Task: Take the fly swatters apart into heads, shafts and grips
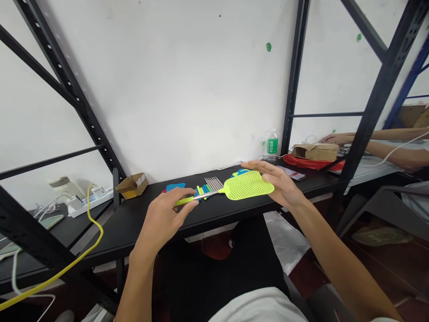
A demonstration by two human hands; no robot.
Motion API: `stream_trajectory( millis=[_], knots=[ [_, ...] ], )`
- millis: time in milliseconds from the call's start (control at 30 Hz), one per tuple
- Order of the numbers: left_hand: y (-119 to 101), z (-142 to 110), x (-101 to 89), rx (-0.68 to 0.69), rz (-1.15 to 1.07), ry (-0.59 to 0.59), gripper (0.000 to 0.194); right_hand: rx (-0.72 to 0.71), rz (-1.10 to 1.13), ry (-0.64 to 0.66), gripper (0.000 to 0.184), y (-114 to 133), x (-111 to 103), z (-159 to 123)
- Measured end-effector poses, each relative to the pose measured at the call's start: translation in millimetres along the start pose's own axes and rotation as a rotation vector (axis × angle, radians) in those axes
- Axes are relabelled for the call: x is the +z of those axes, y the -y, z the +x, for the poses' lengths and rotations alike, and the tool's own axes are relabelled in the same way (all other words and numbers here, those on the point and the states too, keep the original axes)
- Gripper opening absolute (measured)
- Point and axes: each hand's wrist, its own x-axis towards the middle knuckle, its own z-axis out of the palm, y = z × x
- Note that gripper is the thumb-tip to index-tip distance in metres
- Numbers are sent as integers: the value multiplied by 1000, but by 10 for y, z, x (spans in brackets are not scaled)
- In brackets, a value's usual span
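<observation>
My left hand (169, 211) is closed around the yellow-green handle of a fly swatter (248, 185), with the thumb and fingers at its silver metal shaft. The perforated yellow-green swatter head points right, above the black table. At its right end is my right hand (283, 184), fingers stretched out along the far edge and thumb close to the head's surface. Behind the shaft lie several metal rods (213, 183) in a row with blue, green and yellow handles (202, 191). A blue swatter head (175, 186) lies beside my left hand; more blue and yellow-green pieces (239, 172) are partly hidden behind the held head.
A small open cardboard box (132, 186) stands on the table's left. A water bottle (272, 145) and a phone (292, 173) are at the right. Black rack posts (295, 76) frame the table, and a yellow cable (97, 239) hangs left. Another person's hands (338, 138) work farther right.
</observation>
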Motion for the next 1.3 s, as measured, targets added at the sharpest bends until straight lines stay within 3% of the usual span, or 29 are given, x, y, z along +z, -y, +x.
stream_trajectory(
  millis=[100, 233, 367, 600, 967, 1300],
  knots=[
    [-35, 1, 39, 28, 36, 19, 32, 12, 36, 22, 54, -1, 27, -17],
    [-89, -1, 85, 83, 105, 61, 28, 144, 188, 94, 75, -9, 108, -34],
    [-99, -4, 85, 117, 130, 66, 26, 248, 295, 64, 90, 7, 147, -41],
    [-45, -35, 26, 75, 143, 23, 25, 410, 274, 103, 72, -44, 78, -20],
    [-37, -26, 59, 100, 202, 67, 30, 275, 107, 244, 75, 12, -30, -30],
    [-169, 9, 34, -49, 208, 281, 43, 88, -87, 102, 40, -21, -66, 17]
  ],
)
